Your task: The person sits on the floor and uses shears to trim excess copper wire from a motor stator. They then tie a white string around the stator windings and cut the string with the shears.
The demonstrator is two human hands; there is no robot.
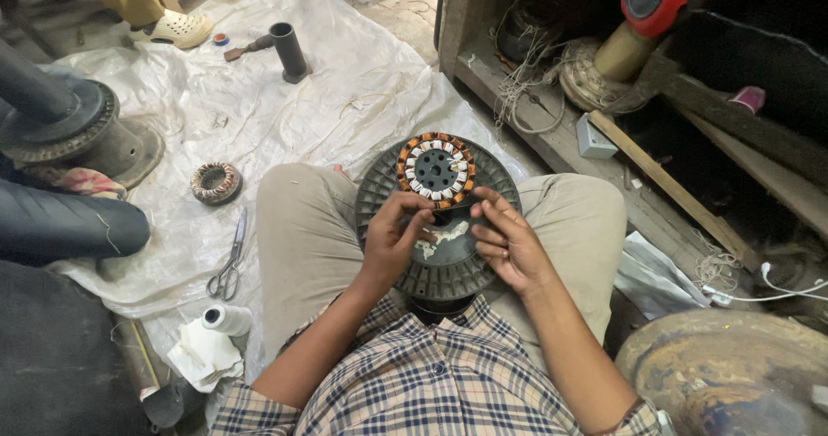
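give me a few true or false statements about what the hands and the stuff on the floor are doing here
1. Both hands, left hand and right hand, work at the lower edge of the wound stator. True.
2. The stator sits on a dark ribbed round housing resting on the person's lap. True.
3. The scissors are held in the right hand. False: they lie on the plastic sheet, beside the left leg.
4. A second small wound coil ring lies on the sheet. True.
5. The white thread spool sits on top of the stator. False: it lies on the floor near the scissors.
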